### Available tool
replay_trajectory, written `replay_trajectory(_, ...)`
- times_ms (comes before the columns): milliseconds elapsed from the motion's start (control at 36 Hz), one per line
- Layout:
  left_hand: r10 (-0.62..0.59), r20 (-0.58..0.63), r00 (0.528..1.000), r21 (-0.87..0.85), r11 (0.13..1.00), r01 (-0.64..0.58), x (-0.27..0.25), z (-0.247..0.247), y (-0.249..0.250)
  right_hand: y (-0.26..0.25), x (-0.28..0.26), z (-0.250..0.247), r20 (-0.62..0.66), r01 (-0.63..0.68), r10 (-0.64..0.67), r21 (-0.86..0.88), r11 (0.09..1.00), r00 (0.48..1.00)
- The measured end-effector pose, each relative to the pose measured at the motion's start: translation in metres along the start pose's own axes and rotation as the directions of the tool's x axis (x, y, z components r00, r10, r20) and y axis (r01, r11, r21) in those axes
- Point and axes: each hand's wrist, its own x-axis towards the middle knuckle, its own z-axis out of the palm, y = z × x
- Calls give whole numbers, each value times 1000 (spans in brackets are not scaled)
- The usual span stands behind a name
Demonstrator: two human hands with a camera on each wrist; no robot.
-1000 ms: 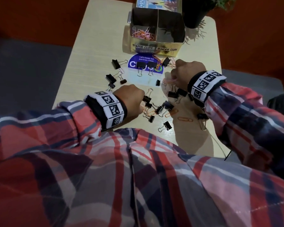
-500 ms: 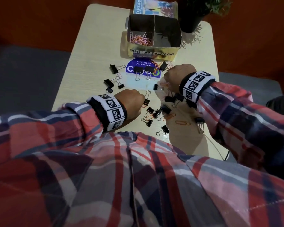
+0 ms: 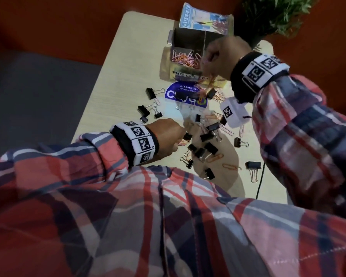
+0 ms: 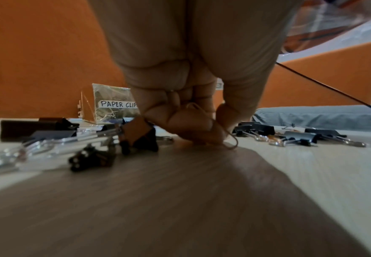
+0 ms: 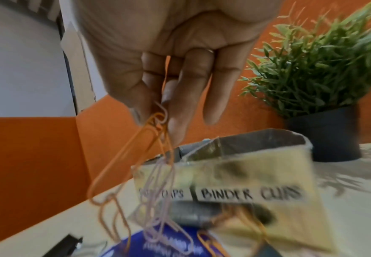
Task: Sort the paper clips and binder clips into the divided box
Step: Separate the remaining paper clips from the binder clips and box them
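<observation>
1. A pale wood-grain table (image 3: pixel 128 62) carries everything.
2. At its far end stands a divided box (image 3: pixel 168 68) with labels reading "PAPER CLIPS" and "BINDER CLIPS"; pink and orange paper clips lie in its left compartment.
3. Just in front of the box lies a round blue sticker (image 3: pixel 171 93) with white lettering.
4. Black binder clips (image 3: pixel 211 147) lie scattered over the middle of the table, some touching, one (image 3: pixel 253 165) apart near the right edge.
5. Loose paper clips (image 3: pixel 231 167) lie among them.
6. A dark plant pot (image 5: pixel 325 133) stands at the far right corner, beside the box.
</observation>
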Motion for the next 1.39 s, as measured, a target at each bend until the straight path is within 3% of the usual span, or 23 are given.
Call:
replay_trajectory(250, -9, 28, 1000, -80, 997, 11, 0, -3, -5, -5, 47, -8, -274, 27, 4, 106, 994, 962)
replay_trajectory(444, -18, 66, 998, -158, 987, 29, 1, -6, -7, -7, 78, -15, -320, 18, 23, 126, 992, 947)
replay_trajectory(583, -5, 79, 997, -176, 984, 19, 1, -8, -8, -13, 85, 7, -174, -44, 24, -116, 992, 984)
replay_trajectory(722, 9, 78, 997, -181, 983, 5, -1, -8, -8, -19, 80, 24, 68, 37, -16, -321, 946, 998)
replay_trajectory(806, 14, 92, 996, -190, 982, 4, 1, -11, -7, -18, 71, 18, 75, 68, -49, -273, 960, 996)
replay_trajectory(889, 7, 90, 996, -209, 978, 13, 1, -16, -8, -11, 53, 7, -84, 29, -48, -209, 977, 995)
replay_trajectory(1000, -58, 48, 997, -306, 949, 70, 2, -36, -22, 21, 12, 1, -177, -76, 77, 14, 997, 981)
replay_trajectory(1139, -129, -136, 982, -376, 924, 70, 15, -91, -41, 60, -40, 23, -4, -267, 267, 3, 964, 964)
replay_trajectory(1222, -204, -275, 940, -386, 919, 87, 32, -125, -53, 66, -63, 39, 108, -283, 286, -44, 958, 952)
replay_trajectory(1305, -232, -384, 893, -286, 950, 124, 61, -148, -56, 64, -75, 52, 163, -297, 302, -58, 953, 939)
replay_trajectory(1389, -222, -396, 891, -161, 972, 170, 94, -156, -56, 63, -70, 68, 140, -312, 325, -112, 944, 935)
